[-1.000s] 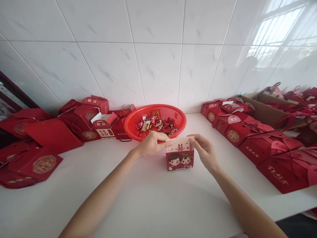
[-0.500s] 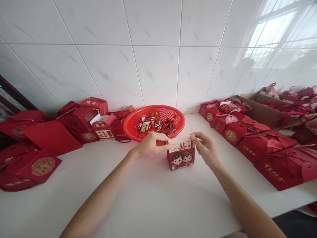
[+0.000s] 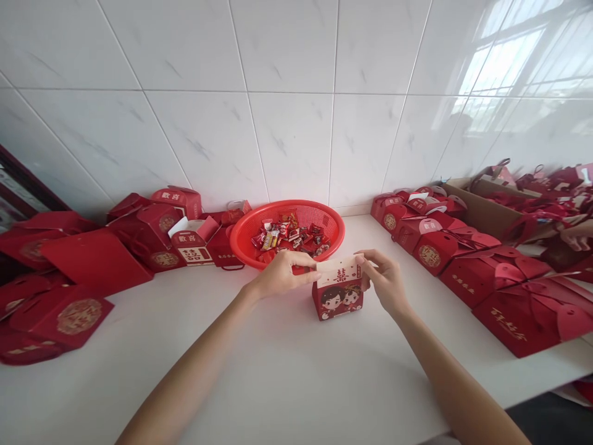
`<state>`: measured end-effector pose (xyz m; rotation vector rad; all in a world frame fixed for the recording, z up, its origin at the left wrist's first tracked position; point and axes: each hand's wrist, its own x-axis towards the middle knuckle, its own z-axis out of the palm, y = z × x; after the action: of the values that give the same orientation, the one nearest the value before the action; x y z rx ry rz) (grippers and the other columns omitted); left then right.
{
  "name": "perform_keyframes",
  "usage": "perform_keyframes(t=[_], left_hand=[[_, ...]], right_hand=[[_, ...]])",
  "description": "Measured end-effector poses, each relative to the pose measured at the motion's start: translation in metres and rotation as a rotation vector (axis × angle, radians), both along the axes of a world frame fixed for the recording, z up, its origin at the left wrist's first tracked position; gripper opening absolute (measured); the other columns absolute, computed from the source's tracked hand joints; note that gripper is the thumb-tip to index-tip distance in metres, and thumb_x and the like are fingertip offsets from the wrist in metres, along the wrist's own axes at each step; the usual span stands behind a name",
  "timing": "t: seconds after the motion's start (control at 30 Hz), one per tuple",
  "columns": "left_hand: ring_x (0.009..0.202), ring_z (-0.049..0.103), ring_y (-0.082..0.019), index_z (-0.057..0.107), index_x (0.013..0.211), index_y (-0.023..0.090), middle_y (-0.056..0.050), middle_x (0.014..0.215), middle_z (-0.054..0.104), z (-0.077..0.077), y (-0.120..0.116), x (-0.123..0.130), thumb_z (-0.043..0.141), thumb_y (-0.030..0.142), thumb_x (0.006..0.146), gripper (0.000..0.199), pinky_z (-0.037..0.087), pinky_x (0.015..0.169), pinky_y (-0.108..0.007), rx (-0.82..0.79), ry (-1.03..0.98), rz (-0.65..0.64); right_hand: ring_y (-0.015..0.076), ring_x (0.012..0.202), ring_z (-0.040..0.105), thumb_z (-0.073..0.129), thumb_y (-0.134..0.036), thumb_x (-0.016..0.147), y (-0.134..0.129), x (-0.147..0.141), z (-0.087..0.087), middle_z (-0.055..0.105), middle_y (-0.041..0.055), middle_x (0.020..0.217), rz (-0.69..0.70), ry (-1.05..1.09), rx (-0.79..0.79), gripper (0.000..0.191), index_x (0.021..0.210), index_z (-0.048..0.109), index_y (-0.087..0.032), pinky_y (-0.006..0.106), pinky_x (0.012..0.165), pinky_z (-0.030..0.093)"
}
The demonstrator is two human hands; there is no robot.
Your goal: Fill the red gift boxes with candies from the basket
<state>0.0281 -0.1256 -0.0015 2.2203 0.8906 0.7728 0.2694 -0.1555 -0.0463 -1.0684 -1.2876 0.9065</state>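
Observation:
A small red and cream candy box (image 3: 340,300) with two cartoon figures on its front stands upright on the white counter. My left hand (image 3: 288,272) pinches the upper left corner of the box between thumb and fingers. At the upper right corner, my right hand (image 3: 382,276) grips the edge, its fingers bent around the cream top part. Just behind the box is a red plastic basket (image 3: 334,224) holding wrapped sweets (image 3: 291,235). The back of the box and what is inside it are hidden.
Red gift boxes (image 3: 83,315) are crowded on the left. A row of red boxes (image 3: 504,324) runs along the right, beside a cardboard carton (image 3: 467,207) of more red boxes. Another person's hand (image 3: 578,235) shows at the right edge. A tiled wall (image 3: 287,142) stands behind.
Both my hands stay on the top corners of the box, with barely any movement. The view shifts slightly. At the right edge, the other person's hand shows more clearly.

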Motion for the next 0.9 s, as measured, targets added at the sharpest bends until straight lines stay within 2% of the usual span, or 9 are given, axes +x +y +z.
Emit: perform_keyframes(t=[0.2, 0.43, 0.77, 0.9], left_hand=[[0.069, 0.055, -0.014, 0.065, 0.068, 0.016, -0.001, 0.074, 0.062, -0.0021, 0.0017, -0.0017, 0.064, 0.036, 0.088, 0.028, 0.043, 0.067, -0.025, -0.006, 0.009, -0.010], [0.069, 0.049, -0.013, 0.060, 0.067, 0.016, 0.000, 0.071, 0.055, -0.0041, 0.0045, -0.0021, 0.059, 0.034, 0.092, 0.031, 0.039, 0.066, -0.025, -0.013, 0.022, -0.043], [0.071, 0.052, -0.014, 0.062, 0.067, 0.016, 0.000, 0.072, 0.059, -0.0042, 0.0045, -0.0029, 0.058, 0.028, 0.093, 0.029, 0.041, 0.068, -0.025, 0.014, 0.017, -0.073], [0.073, 0.058, -0.014, 0.067, 0.071, 0.016, -0.002, 0.075, 0.066, -0.0053, 0.0042, -0.0021, 0.059, 0.026, 0.092, 0.025, 0.045, 0.070, -0.025, 0.028, -0.007, -0.082]], right_hand=[[0.0143, 0.038, 0.052, 0.064, -0.054, 0.086, -0.0007, 0.0001, 0.0002, 0.053, -0.0060, 0.041, 0.004, -0.012, 0.010, 0.035, 0.092, 0.069, -0.020, 0.028, 0.046, 0.045], [0.0142, 0.040, 0.055, 0.063, -0.052, 0.087, -0.0009, -0.0010, -0.0001, 0.057, -0.0056, 0.043, -0.012, -0.003, 0.013, 0.034, 0.093, 0.069, -0.019, 0.026, 0.048, 0.047], [0.0125, 0.042, 0.055, 0.067, -0.052, 0.083, 0.0012, -0.0011, -0.0022, 0.056, -0.0058, 0.050, -0.010, 0.053, 0.009, 0.033, 0.080, 0.065, -0.020, 0.025, 0.048, 0.045], [0.0116, 0.043, 0.054, 0.067, -0.052, 0.083, 0.0011, -0.0012, -0.0021, 0.055, -0.0056, 0.052, -0.010, 0.071, -0.009, 0.033, 0.078, 0.065, -0.020, 0.026, 0.050, 0.046]])
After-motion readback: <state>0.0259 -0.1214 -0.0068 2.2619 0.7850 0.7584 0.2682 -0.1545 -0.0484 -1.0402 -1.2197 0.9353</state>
